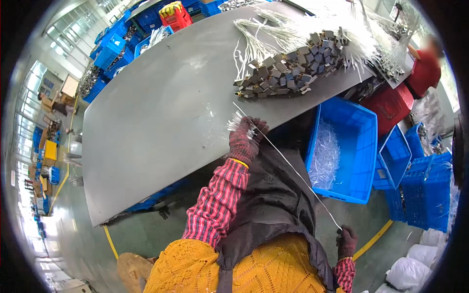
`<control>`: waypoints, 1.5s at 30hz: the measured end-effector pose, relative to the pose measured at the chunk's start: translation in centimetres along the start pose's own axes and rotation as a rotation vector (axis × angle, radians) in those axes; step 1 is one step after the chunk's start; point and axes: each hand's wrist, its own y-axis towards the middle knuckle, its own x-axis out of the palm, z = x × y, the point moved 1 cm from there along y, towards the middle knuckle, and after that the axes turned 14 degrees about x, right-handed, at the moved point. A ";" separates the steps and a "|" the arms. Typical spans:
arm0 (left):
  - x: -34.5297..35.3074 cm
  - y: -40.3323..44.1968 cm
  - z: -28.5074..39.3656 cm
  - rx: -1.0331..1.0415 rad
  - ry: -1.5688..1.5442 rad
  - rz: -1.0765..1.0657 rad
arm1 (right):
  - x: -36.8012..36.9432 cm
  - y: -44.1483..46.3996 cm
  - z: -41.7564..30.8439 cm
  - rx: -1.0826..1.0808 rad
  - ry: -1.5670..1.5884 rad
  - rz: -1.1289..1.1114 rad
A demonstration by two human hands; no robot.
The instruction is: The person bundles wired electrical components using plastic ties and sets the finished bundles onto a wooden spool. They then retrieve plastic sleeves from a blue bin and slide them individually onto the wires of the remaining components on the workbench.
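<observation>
My left hand [246, 134], in a dark knitted glove, is closed round a bundle of short white strips [235, 123] at the front edge of the grey table [146, 122]. A long thin white strand [298, 172] runs from beside that hand down to my right hand [347, 240], low at the right. The gloved fingers of my right hand are pinched on the strand's lower end. Beyond my left hand, a pile of dark rectangular metal pieces [288, 71] with white strands [251, 41] lies on the table.
A blue crate [359, 146] holding clear plastic scraps stands right of the table. More blue crates [427, 190] and white sacks [408, 271] are at the far right. A person in red [426, 73] is at the upper right. A red container [175, 17] stands behind the table.
</observation>
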 end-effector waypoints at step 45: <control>-5.5 3.3 6.5 0.187 0.626 -0.086 | 48.6 -6.0 -15.7 -0.916 -0.192 -0.616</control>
